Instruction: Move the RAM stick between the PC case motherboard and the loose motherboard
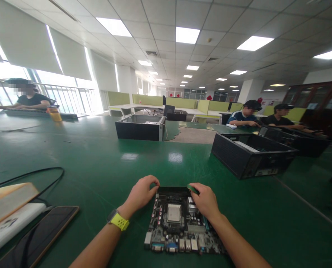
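Note:
A black motherboard point(166, 232) lies on the green table in front of me, its ports facing me and a square silver processor point(174, 213) in its socket. My left hand point(142, 193) is closed at the far left corner of the board, thumb and index finger pinched at the end of the black slots point(173, 191). At the far right corner, my right hand point(205, 199) pinches a small green circuit board point(193, 189) that looks like a memory stick. Most of that piece is hidden by my fingers. A watch with a yellow-green strap point(120, 221) is on my left wrist.
To the left lie a phone point(40, 234), a white box-like item point(15, 227) and a black cable point(50, 169). Open computer cases point(139, 130) point(249, 156) stand farther back. Several people sit around, one person point(33, 98) at left. An orange-brown jar point(54, 113) stands near them.

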Available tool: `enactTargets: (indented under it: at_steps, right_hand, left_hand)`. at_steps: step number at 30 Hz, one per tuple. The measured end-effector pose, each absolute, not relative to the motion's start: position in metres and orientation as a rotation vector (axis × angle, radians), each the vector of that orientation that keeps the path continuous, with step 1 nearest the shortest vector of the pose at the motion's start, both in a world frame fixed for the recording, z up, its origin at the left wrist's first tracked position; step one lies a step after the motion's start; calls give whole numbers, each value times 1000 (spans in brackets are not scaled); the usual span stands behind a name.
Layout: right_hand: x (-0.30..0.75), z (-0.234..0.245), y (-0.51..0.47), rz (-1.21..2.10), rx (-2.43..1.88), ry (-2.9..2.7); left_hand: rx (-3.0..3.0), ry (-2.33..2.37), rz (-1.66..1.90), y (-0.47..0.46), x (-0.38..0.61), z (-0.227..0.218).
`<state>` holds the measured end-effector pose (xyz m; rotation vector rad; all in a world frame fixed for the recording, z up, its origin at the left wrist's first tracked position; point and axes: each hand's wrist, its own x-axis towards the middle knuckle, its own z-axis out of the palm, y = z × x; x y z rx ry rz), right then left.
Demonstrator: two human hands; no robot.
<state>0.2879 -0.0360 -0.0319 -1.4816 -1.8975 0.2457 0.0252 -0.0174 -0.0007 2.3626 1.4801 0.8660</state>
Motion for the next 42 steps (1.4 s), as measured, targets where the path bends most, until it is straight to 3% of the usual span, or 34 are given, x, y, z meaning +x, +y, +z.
enactTargets:
  at_steps: [42]
  right_hand:
    - [286, -24, -42, 273, -1463, -1891]
  left_hand:
    - [2279, 1474, 853, -23, 30, 1]
